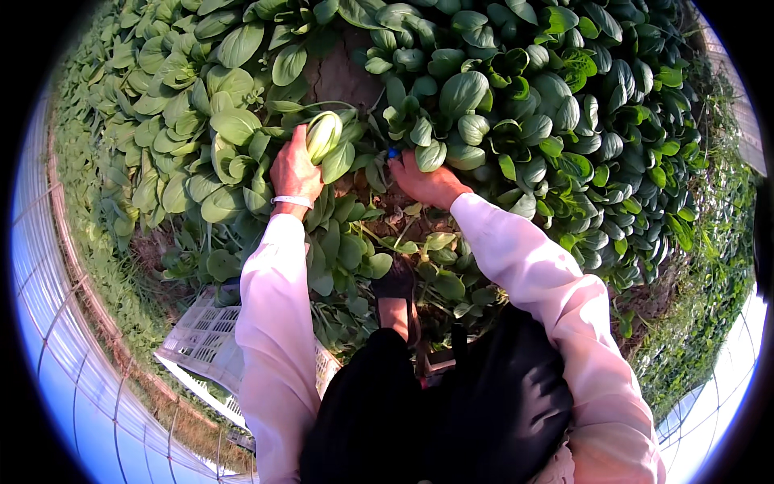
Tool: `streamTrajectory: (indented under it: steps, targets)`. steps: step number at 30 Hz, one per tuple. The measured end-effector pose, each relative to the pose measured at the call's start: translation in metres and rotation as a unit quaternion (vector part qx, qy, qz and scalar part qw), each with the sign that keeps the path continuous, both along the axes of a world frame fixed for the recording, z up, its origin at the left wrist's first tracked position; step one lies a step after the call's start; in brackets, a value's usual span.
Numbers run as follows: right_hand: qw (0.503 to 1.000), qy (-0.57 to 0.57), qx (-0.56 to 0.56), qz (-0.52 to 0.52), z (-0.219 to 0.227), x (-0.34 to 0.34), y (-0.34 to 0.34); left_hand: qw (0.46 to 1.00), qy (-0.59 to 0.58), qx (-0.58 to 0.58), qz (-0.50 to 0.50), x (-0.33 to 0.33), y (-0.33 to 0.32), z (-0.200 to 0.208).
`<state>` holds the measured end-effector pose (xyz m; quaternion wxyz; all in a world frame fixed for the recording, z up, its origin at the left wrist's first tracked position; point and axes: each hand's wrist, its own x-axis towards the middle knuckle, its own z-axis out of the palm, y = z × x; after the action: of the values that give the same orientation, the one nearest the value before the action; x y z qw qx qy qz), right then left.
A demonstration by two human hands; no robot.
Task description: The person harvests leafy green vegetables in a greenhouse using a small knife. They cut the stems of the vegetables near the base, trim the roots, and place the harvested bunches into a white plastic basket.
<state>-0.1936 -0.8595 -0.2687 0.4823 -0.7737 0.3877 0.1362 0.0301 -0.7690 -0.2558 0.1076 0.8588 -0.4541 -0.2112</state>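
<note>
My left hand (296,171) is closed around a pale green bok choy (325,135), its leaves standing out past the thumb and fingers. To the right, my right hand (429,181) is down low among the plants, fingers curled together. A small bright blue thing (393,152) pokes out at its fingertips; the rest of it is hidden, so its kind is unclear. Leaves partly cover the back of this hand. Between the hands lies a patch of brown soil with loose and yellowing leaves (395,219).
Dense bok choy rows grow at the left (234,125) and right (556,129). A white slatted plastic crate (201,339) stands by my left forearm. My dark shoe (395,282) is among cut leaves (343,250). Greenhouse walls of clear film (89,379) curve along the sides.
</note>
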Motion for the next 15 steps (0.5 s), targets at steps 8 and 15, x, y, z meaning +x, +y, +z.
streamTrajectory:
  steps: [8, 15]
  targets:
    - [0.944, -0.084, 0.250, -0.196, 0.037, -0.054, 0.012, 0.906, 0.352, -0.195, 0.129, 0.008, 0.012, 0.052]
    - [0.822, -0.400, 0.239, -0.326, 0.144, -0.034, -0.040, 0.724, 0.631, -0.160, 0.226, -0.023, 0.016, 0.146]
